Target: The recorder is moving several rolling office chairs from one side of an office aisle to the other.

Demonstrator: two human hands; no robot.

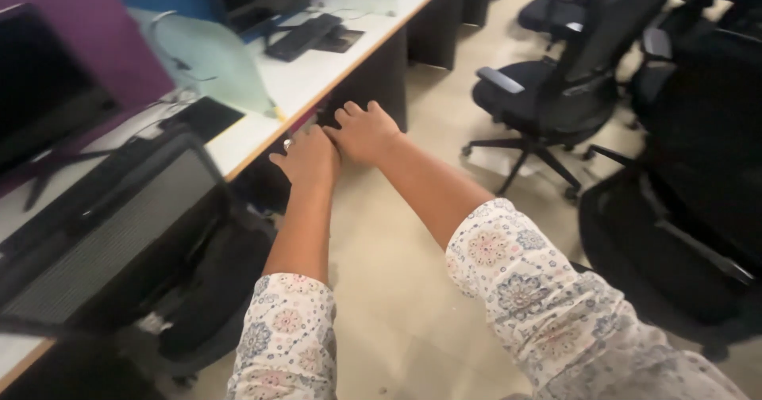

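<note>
Both my arms, in floral-print sleeves, stretch forward over the beige floor. My left hand (307,158) and my right hand (365,132) lie side by side, backs up, touching each other, just in front of the wooden edge of the white desk (305,82). A ring shows on my left hand. The fingers of both hands bend down and away from me over a dark shape under the desk edge. What is beneath the palms is hidden.
A black mesh chair back (111,225) stands close at the left against the desk. On the desk lie a black keyboard (302,36), a monitor (40,98) and a frosted divider (210,59). Black office chairs (556,82) crowd the right side.
</note>
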